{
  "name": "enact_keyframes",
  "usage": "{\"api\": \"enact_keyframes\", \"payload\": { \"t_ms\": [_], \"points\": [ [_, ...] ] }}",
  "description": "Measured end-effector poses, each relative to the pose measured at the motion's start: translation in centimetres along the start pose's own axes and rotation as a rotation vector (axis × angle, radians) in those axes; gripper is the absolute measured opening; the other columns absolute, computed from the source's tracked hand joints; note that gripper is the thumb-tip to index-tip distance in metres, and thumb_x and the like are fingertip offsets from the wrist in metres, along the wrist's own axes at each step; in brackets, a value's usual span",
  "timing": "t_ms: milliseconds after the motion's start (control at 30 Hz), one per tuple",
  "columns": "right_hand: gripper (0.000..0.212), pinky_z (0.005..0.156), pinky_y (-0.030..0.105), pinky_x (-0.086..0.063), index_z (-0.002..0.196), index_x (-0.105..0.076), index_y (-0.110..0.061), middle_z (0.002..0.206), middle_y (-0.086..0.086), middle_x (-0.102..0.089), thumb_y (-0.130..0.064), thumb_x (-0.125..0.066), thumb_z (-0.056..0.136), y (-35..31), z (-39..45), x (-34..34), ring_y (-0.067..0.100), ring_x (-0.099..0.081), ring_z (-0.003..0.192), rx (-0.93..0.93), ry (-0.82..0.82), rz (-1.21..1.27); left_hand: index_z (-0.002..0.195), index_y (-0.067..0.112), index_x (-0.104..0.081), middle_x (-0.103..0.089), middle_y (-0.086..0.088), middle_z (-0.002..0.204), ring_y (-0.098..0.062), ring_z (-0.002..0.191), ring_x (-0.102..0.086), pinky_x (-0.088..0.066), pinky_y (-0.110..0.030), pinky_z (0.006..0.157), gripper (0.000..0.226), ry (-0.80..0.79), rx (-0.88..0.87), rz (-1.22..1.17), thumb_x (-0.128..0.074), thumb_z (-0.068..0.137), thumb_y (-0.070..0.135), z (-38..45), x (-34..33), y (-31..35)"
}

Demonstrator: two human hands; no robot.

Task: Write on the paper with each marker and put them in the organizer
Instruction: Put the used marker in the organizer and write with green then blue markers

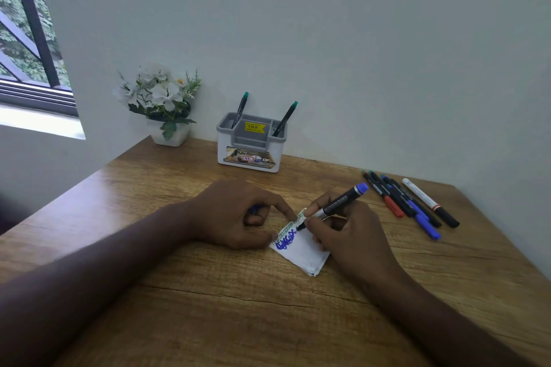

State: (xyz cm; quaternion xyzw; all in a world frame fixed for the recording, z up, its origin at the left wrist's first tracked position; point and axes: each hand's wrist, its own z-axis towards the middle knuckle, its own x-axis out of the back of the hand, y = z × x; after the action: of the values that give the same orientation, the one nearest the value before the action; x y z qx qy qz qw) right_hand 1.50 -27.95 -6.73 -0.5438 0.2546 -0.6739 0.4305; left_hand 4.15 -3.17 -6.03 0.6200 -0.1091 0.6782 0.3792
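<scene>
Right hand [351, 229] grips black blue-ended marker [340, 202], tip on small folded white paper [304, 250] mid-table; left hand [238, 214] pins paper, pinching blue cap. Writing step; next likely recap, drop into grey-white plastic organizer [252, 143].

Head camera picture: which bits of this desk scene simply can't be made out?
- Blue thing in the left hand: curled fingers hide most of it; possibly a cap.
- Paper: both hands cover its edges; the scribbles are too small to read.
- Organizer: its walls hide the lower ends of the two green-capped markers.
- Loose markers: overlapping, print too small to read.
- Right hand: hides part of the blue marker.
</scene>
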Motion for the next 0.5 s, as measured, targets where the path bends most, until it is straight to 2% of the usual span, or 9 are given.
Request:
{"api": "enact_keyframes", "payload": {
  "t_ms": [67,133,200,267,333,367,433,500],
  "points": [
    [0.008,0.06,0.018,-0.056,0.083,-0.073,-0.03,0.082,-0.029,-0.073,-0.028,-0.078,0.087,-0.2,-0.1,0.0,-0.005,-0.068,0.081,0.007,-0.007,0.014,0.132,0.053,-0.059,-0.059,0.007,0.069,-0.012,0.065,-0.057,-0.045,-0.037,0.059,0.044,0.004,0.0,0.003,-0.07,0.09,0.053,0.0,0.0,0.0],
    [0.011,0.058,0.012,-0.052,0.081,-0.071,-0.031,0.081,-0.034,-0.071,-0.027,-0.078,0.088,-0.2,-0.1,0.1,-0.011,-0.066,0.083,0.011,-0.023,0.031,0.133,0.054,-0.058,-0.06,0.007,0.069,-0.012,0.066,-0.058,-0.045,-0.035,0.059,0.043,0.004,0.001,0.009,-0.07,0.091,0.054,0.0,0.0,-0.1],
    [0.011,0.063,0.016,-0.054,0.081,-0.07,-0.033,0.08,-0.024,-0.072,-0.029,-0.079,0.088,-0.1,0.0,0.1,-0.006,-0.067,0.086,-0.005,0.0,0.007,0.133,0.053,-0.058,-0.06,0.006,0.069,-0.013,0.066,-0.058,-0.043,-0.032,0.058,0.043,-0.001,0.001,0.004,-0.069,0.091,0.054,0.0,0.0,-0.1],
    [0.012,0.066,0.018,-0.056,0.081,-0.07,-0.034,0.08,-0.027,-0.071,-0.029,-0.079,0.088,0.0,0.2,0.3,-0.006,-0.067,0.084,0.0,0.02,-0.007,0.133,0.053,-0.059,-0.059,0.007,0.068,-0.013,0.066,-0.057,-0.04,-0.03,0.057,0.043,0.001,0.0,0.002,-0.07,0.091,0.053,0.1,0.0,-0.1],
    [0.014,0.062,0.013,-0.053,0.081,-0.069,-0.034,0.077,-0.031,-0.07,-0.029,-0.079,0.088,0.0,0.3,0.3,-0.007,-0.066,0.081,0.011,-0.003,0.006,0.132,0.052,-0.06,-0.059,0.008,0.068,-0.013,0.065,-0.057,-0.04,-0.029,0.056,0.042,0.008,-0.005,0.005,-0.07,0.091,0.053,0.0,0.0,-0.2],
    [0.013,0.063,0.015,-0.054,0.081,-0.068,-0.034,0.078,-0.025,-0.071,-0.03,-0.079,0.087,0.0,0.3,0.3,-0.001,-0.067,0.081,0.016,-0.008,0.005,0.132,0.052,-0.06,-0.059,0.008,0.068,-0.012,0.065,-0.057,-0.039,-0.029,0.056,0.043,0.011,-0.007,0.006,-0.07,0.091,0.054,0.0,0.0,-0.2],
    [0.012,0.068,0.027,-0.059,0.082,-0.069,-0.033,0.079,-0.016,-0.07,-0.03,-0.08,0.087,0.0,0.5,0.5,0.009,-0.068,0.081,0.018,0.017,-0.008,0.133,0.051,-0.06,-0.059,0.007,0.067,-0.012,0.065,-0.056,-0.04,-0.03,0.056,0.043,0.004,-0.004,0.002,-0.069,0.091,0.054,0.1,0.0,-0.2],
    [0.006,0.066,0.025,-0.061,0.086,-0.074,-0.03,0.081,-0.015,-0.074,-0.027,-0.079,0.088,0.4,1.0,0.8,0.01,-0.07,0.084,0.04,0.009,-0.005,0.134,0.052,-0.059,-0.058,0.008,0.067,-0.011,0.066,-0.056,-0.042,-0.032,0.057,0.043,-0.006,-0.001,0.002,-0.068,0.091,0.056,0.1,0.0,-0.1]
  ]
}}
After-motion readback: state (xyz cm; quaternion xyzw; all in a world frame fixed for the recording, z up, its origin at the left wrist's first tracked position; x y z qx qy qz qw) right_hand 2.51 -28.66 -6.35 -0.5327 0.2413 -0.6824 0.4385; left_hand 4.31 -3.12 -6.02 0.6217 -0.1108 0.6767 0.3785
